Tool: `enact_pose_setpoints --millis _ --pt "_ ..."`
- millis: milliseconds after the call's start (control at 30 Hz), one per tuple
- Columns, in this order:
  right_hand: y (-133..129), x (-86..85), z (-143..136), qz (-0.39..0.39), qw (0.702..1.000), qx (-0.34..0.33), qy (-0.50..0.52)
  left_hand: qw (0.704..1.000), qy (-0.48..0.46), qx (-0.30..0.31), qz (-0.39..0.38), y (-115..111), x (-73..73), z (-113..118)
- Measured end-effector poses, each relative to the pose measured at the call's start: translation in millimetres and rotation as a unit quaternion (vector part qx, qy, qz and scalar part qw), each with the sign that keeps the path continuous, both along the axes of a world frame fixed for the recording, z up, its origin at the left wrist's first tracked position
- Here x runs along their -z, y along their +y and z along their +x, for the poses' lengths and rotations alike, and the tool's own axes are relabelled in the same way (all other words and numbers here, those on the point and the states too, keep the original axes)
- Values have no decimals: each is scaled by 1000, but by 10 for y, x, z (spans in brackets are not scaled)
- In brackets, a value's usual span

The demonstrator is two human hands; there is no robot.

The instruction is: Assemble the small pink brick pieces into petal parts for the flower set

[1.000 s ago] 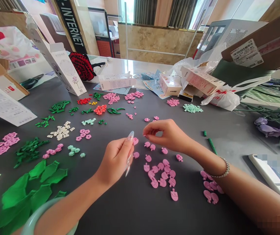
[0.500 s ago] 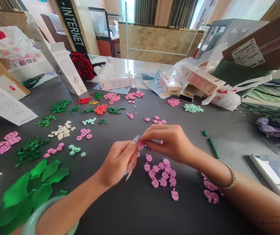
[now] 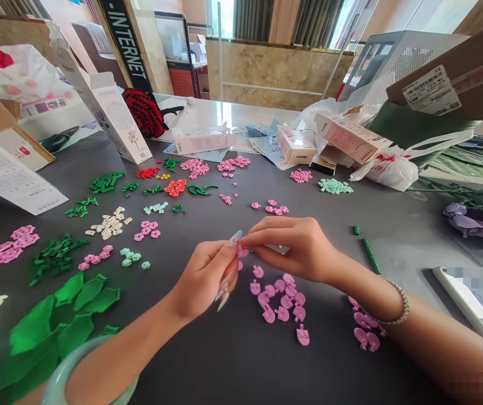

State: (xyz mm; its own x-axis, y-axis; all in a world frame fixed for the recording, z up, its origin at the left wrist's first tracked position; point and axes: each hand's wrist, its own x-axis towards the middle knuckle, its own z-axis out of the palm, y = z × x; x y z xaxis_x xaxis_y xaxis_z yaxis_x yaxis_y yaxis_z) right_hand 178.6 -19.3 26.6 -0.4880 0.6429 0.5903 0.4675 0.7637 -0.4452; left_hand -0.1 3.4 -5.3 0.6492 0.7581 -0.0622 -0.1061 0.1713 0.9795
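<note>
At the middle of the table, my left hand (image 3: 208, 273) and my right hand (image 3: 300, 247) meet at the fingertips. Between them is a small pink petal-shaped building piece (image 3: 242, 251), pinched from both sides; fingers cover part of it. My left thumb presses on its top, while the fingertips of my right hand close on its right side. Just below my right hand lies a loose group of rounded pink petal pieces (image 3: 284, 301). A few more pink pieces (image 3: 367, 331) sit by my right wrist, partly behind the arm.
Sorted heaps spread over the dark table (image 3: 208, 365): large green leaves (image 3: 34, 329), dark green pieces (image 3: 58, 256), cream pieces (image 3: 108, 224), mint pieces (image 3: 335, 186). A green rod (image 3: 370, 256) and a phone (image 3: 469, 306) lie right. Boxes (image 3: 296, 145) and purple flowers (image 3: 473, 216) stand further back.
The hands keep nearly the same pose on the pink piece; the right fingertips shift slightly. The whole view has moved a little, so things appear slightly further right.
</note>
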Motion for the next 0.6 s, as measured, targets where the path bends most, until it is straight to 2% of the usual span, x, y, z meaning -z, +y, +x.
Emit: enact_pose_setpoints --millis 233,367,600 --pt "-14 -22 -23 -157 985 49 52 999 25 10 24 8 -6 -3" --pt "-24 -40 -42 -255 960 53 99 999 36 10 26 0 -22 -10" --pt "-24 -46 -62 -363 913 46 181 998 41 15 38 -1 -23 1"
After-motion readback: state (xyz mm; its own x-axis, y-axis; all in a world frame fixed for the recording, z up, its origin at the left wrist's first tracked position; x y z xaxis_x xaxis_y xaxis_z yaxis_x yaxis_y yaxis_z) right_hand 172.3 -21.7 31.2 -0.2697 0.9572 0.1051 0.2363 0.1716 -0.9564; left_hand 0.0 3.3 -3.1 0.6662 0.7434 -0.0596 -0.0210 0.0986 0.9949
